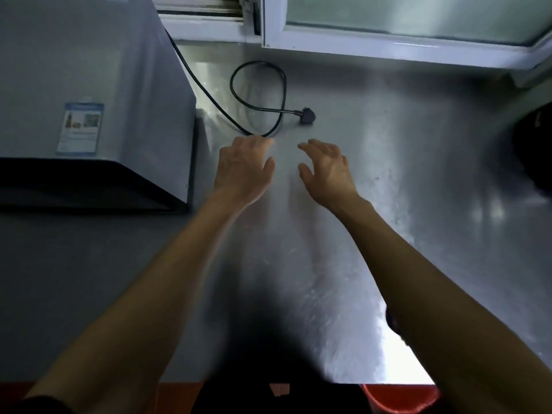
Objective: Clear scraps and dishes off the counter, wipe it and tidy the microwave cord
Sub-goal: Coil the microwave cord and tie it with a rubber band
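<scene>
A grey microwave (89, 94) stands at the left of the steel counter (373, 174). Its black cord (257, 85) runs from behind it and lies in a loop on the counter, ending in a black plug (305, 115). My left hand (243, 168) hovers with relaxed fingers just in front of the loop's near end, the fingertips close to the cord. My right hand (327, 170) is spread open beside it, below the plug and apart from it. Neither hand holds anything.
A white-framed window (388, 34) runs along the back of the counter. A dark round object (534, 150) sits at the right edge. A red bucket (400, 398) shows below the counter's front edge.
</scene>
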{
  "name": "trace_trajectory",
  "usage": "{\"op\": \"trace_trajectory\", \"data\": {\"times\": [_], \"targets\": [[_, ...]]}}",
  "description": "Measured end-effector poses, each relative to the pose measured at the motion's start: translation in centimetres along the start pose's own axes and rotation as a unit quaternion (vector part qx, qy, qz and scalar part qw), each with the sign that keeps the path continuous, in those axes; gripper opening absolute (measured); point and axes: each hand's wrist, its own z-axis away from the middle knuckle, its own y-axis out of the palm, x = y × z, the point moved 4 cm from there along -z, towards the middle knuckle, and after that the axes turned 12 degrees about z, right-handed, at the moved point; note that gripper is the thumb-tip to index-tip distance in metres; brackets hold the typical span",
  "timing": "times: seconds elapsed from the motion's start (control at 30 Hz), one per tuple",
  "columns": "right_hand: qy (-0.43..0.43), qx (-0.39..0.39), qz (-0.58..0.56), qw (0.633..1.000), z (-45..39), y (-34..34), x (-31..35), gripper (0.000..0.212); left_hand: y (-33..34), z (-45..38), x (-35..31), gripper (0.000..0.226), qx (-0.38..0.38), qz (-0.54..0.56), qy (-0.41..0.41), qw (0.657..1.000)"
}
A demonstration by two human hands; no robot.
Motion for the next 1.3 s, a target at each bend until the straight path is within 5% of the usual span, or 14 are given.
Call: {"op": "trace_trajectory", "data": {"times": [0.47,1.07,1.3], "targets": [[-0.053,-0.005,-0.023,0.998,-11.0,0.6,1.6,0.047,0.9,-7.3,4.0,0.041,0.004,0.019,-0.108,0.994],[-0.052,-0.068,-0.012,0.996,-15.8,3.1,2.1,0.022,4.6,-11.0,5.6,0.027,0.001,-0.072,-0.031,0.997],[-0.037,-0.032,-0.035,0.998,-15.3,3.7,1.6,0.021,5.5,-10.3,5.3,0.021,-0.012,-0.075,-0.011,0.997]]}}
